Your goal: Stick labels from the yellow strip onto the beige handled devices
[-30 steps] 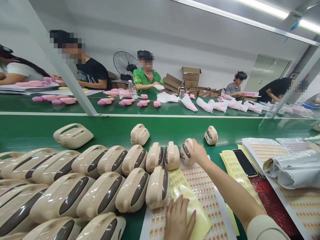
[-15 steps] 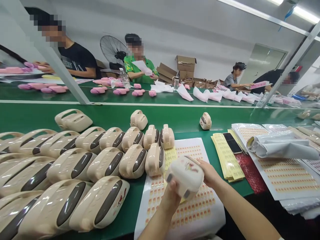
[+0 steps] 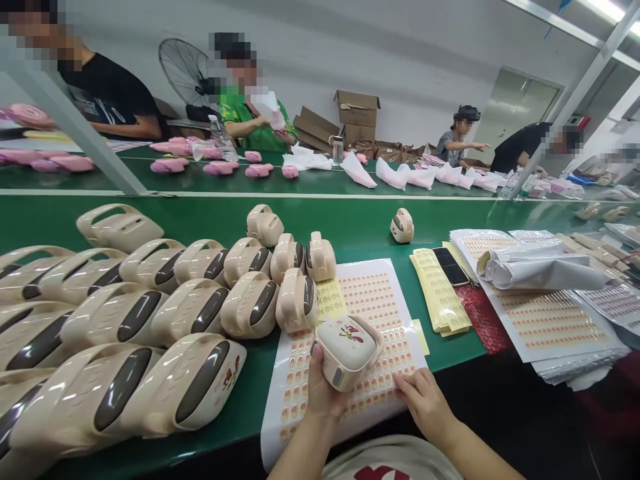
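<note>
Beige casing (image 3: pixel 347 350) is held in the left hand (image 3: pixel 320 393), the grip closed around its near-left corner, just above the sticker sheet (image 3: pixel 380 300) on the green tabletop (image 3: pixel 360 230). The right hand (image 3: pixel 425 400) is laid on the sheet's near edge — fingers pressed flat, nothing pinched that can be seen. A slip is judged possible: the casing is gripped at one corner only, and the crowded casings (image 3: pixel 250 307) stand just left.
</note>
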`<state>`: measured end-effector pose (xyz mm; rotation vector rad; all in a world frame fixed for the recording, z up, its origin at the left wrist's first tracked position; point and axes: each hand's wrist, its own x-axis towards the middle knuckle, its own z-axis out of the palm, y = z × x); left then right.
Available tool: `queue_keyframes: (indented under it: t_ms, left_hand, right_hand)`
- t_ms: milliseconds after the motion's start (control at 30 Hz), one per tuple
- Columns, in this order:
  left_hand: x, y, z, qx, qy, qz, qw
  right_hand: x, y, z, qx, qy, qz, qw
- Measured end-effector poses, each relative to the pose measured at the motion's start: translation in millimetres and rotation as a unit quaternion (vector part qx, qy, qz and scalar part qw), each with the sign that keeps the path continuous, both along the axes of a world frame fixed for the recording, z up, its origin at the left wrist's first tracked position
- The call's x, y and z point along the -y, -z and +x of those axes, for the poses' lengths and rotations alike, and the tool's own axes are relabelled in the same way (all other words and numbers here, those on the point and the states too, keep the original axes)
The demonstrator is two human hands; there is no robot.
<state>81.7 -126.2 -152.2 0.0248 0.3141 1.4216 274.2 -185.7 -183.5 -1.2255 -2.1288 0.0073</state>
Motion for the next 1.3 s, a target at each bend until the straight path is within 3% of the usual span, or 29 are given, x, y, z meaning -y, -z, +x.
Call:
queue_keyframes:
  t_ms: [100,167,233,300,367,433,533,667,900,1067,1200,1300]
  left_hand:
    - [-1.5,6.0,-1.6,0.024,0.004,0.016,1.000]
    - [-0.4,5.6,-2.2,0.039,0.027,0.037,0.998]
    - [2.8,0.7,-0.7,0.056,0.056,0.064,0.995]
    - [7.3,-7.7,3.2,0.070,0.080,0.089,0.990]
    - [11.8,-16.9,8.5,0.081,0.099,0.110,0.986]
    - [15.2,-24.5,13.0,0.089,0.114,0.126,0.981]
    - [17.3,-30.2,16.4,0.096,0.121,0.130,0.979]
    - [17.3,-29.7,16.3,0.112,0.107,0.118,0.981]
    - [14.9,-27.3,15.4,0.097,0.114,0.161,0.976]
    - [15.0,-26.0,13.5,0.095,0.114,0.159,0.976]
    - [16.5,-23.3,12.3,0.080,0.112,0.127,0.982]
    - [16.9,-22.1,12.7,0.063,0.098,0.121,0.986]
  right_hand:
    - [1.8,3.1,-2.5,-0.038,-0.001,0.016,0.999]
    - [0.1,-5.7,-4.0,-0.126,0.005,-0.053,0.991]
    - [-5.3,-24.1,-9.4,-0.249,0.027,-0.170,0.953]
    - [-13.7,-47.4,-20.5,-0.364,0.040,-0.261,0.893]
    - [-22.6,-68.8,-35.8,-0.443,0.036,-0.280,0.851]
    - [-29.4,-83.3,-51.5,-0.476,0.030,-0.256,0.841]
    - [-33.5,-91.3,-67.4,-0.445,0.042,-0.192,0.874]
    - [-32.9,-89.4,-72.5,-0.361,0.036,-0.110,0.926]
    - [-35.0,-84.9,-74.7,-0.253,0.072,0.018,0.965]
    - [-34.9,-92.0,-75.0,-0.119,0.089,0.110,0.983]
    - [-37.2,-101.5,-69.2,-0.033,0.070,0.106,0.991]
    - [-43.6,-105.3,-61.5,-0.084,0.087,-0.011,0.993]
